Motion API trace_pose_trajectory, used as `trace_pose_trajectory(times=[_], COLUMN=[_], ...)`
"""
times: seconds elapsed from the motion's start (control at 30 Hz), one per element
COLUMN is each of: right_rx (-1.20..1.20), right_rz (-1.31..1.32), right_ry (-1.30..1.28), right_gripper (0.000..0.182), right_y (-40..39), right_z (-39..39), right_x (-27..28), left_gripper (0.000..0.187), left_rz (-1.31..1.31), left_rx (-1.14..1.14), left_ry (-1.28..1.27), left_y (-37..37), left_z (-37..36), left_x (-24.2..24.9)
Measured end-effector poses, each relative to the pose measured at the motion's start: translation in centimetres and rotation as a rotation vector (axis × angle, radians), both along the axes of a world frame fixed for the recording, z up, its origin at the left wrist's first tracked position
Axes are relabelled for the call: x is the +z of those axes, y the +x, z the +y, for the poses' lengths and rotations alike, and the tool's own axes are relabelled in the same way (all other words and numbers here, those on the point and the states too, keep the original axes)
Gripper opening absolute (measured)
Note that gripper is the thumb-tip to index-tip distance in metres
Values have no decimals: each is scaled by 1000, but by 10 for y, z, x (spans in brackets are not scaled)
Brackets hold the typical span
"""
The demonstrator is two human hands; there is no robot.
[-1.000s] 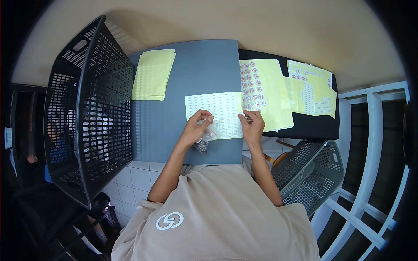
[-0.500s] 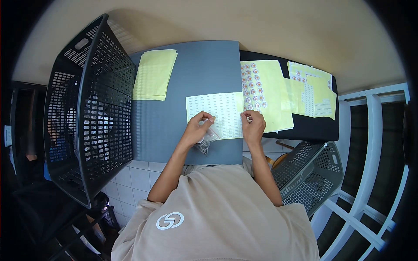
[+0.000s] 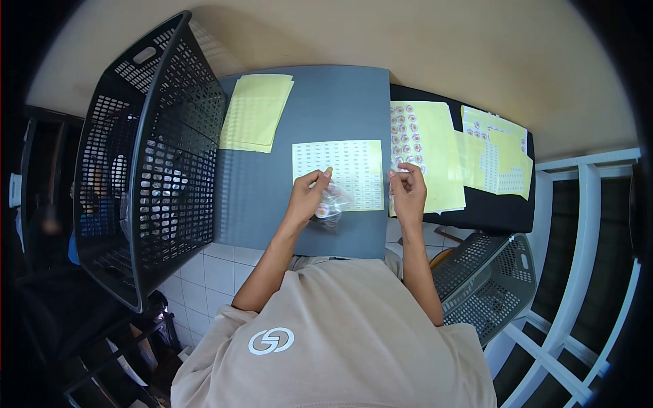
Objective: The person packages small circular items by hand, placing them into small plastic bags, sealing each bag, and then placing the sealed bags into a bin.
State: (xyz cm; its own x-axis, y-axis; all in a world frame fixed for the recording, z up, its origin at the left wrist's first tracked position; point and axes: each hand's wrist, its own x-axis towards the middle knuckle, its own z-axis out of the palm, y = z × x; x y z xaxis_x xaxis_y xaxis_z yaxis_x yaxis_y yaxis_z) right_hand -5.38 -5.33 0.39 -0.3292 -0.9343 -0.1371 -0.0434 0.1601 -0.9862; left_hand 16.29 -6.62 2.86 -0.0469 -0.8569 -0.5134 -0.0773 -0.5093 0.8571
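Note:
My left hand (image 3: 307,198) pinches the top of a small clear plastic bag (image 3: 331,219). A round sticker with a reddish centre shows on the bag, and dark small contents lie inside it. Under and behind the bag lies a sheet of small printed labels (image 3: 354,163) on the grey table. My right hand (image 3: 409,193) is at the label sheet's right side, thumb and fingertips drawn together; whatever is between them is too small to make out. Just beyond it is a yellow sheet of round stickers (image 3: 437,163).
A large dark crate (image 3: 178,149) stands on its side at the left. Yellow backing sheets (image 3: 258,112) lie at the table's back left. More label sheets (image 3: 500,153) rest on the black surface at right, above a grey basket (image 3: 493,292).
The view has shifted slightly. The bag now hangs with its round sticker facing up at me. My right hand has turned a little, its fingertips near the round-sticker sheet.

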Motion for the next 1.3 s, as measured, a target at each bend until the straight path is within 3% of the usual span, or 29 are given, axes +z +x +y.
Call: trace_pose_trajectory(times=[0.07, 0.17, 0.37, 0.5, 0.57, 0.6, 0.73, 0.77, 1.07, 1.23, 1.3], right_rx=[140, 248, 218, 131, -46, -79, 198, 233, 276, 218, 195], right_rz=[-292, -237, -465, -340, -6, -21, -138, -225, -169, 43, 9], right_ry=[-25, -140, -182, -239, -393, -430, -341, -310, -304, -333, -339], right_gripper=[52, 59, 46, 42, 29, 15, 8, 7, 7, 11, 14], right_y=[7, 35, 40, 39, 39, 37, 41, 46, 57, 61, 62], right_z=[2, 6, -4, -8, -10, -9, 0, 0, -7, -12, -14], right_x=[25, 66, 93, 108, 112, 112, 127, 129, 122, 117, 116], left_gripper=[33, 31, 26, 25, 25, 25, 30, 30, 29, 27, 23], left_rz=[53, 199, 354, 486, 496, 505, 531, 523, 480, 422, 426], left_rx=[13, 52, 42, 34, 74, 116, 103, 93, 81, 76, 105], left_ry=[-255, -292, -264, -249, -272, -292, -294, -313, -352, -398, -414], left_y=[-5, -16, -19, -15, -18, -19, -23, -25, -28, -25, -24], left_z=[-2, -5, -7, -9, -9, -9, -9, -8, -4, -1, -1], left_x=[2, 33, 70, 72, 77, 80, 90, 90, 95, 84, 88])
